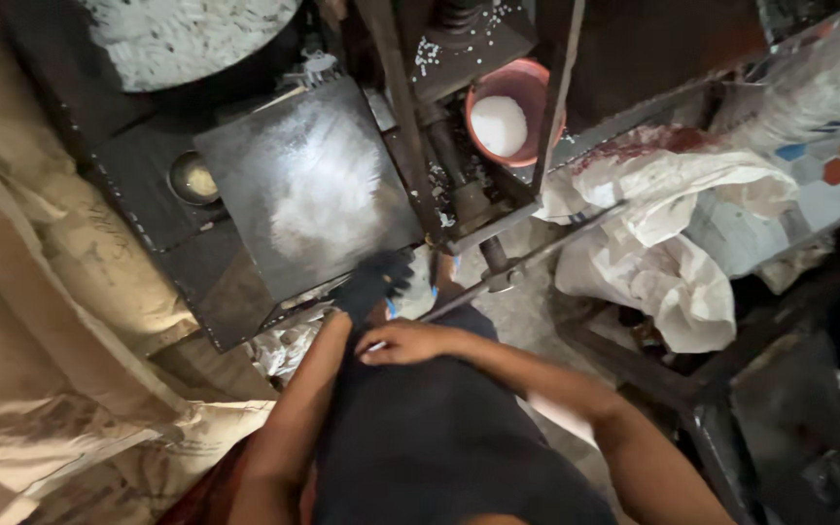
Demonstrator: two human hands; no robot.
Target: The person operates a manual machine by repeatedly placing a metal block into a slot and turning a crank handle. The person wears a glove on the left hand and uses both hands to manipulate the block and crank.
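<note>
The person's right hand [410, 341] lay bare and flat against the dark shirt [439, 437] at the belly, fingers loosely curled and holding nothing, the forearm bent in from the right. The left arm ran straight forward, and the left hand [371, 282], in a dark glove [386, 272], hung with fingers spread and empty at the near edge of a dusty metal plate [303, 185]. Tan sacks [41, 292] were piled left, white bags [663, 233] right. Farther off stood an orange tub [512, 112] of white powder.
</note>
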